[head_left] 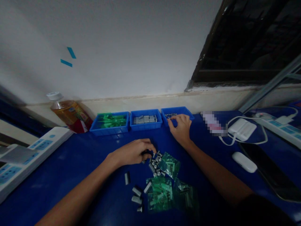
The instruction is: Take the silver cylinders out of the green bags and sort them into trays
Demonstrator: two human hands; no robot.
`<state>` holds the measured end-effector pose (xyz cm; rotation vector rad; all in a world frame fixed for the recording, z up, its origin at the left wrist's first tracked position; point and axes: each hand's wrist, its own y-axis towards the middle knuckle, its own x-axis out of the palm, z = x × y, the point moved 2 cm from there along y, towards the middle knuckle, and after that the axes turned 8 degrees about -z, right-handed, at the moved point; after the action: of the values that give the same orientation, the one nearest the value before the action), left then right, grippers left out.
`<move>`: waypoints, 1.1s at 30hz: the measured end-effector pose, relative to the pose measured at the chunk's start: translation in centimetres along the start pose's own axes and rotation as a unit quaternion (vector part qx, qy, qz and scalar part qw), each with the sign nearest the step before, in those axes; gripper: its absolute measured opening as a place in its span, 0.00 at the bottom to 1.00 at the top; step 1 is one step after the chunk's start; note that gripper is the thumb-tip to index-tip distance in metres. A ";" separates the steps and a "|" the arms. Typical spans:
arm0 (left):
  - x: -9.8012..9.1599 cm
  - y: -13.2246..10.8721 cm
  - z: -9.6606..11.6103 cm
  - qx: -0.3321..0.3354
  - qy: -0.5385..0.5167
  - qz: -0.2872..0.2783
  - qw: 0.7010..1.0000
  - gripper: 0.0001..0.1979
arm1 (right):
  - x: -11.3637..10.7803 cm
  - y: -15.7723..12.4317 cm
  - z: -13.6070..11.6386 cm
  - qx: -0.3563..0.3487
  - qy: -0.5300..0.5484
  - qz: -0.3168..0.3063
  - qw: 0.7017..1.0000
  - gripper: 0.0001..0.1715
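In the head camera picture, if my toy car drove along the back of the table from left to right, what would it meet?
Drink bottle → blue bin of green packets → blue bin of silver cylinders → blue bin under the right hand → white box with a cable → white power strip.

Looks forward and down from head height, close above table [87, 150], behind left hand [135, 151] and right hand [181, 125]; faces wall [129, 47] beyond.
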<state>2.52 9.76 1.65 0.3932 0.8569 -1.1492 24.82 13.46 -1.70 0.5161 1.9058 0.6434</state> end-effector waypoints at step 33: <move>-0.4 0.4 0.0 -0.033 -0.137 0.064 0.988 0.14 | -5.0 -6.8 -8.0 -0.192 0.096 -0.194 0.957 0.03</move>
<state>2.80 10.14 1.92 0.2246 0.6182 -1.0240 18.99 3.59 0.14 -0.1740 1.9224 0.7960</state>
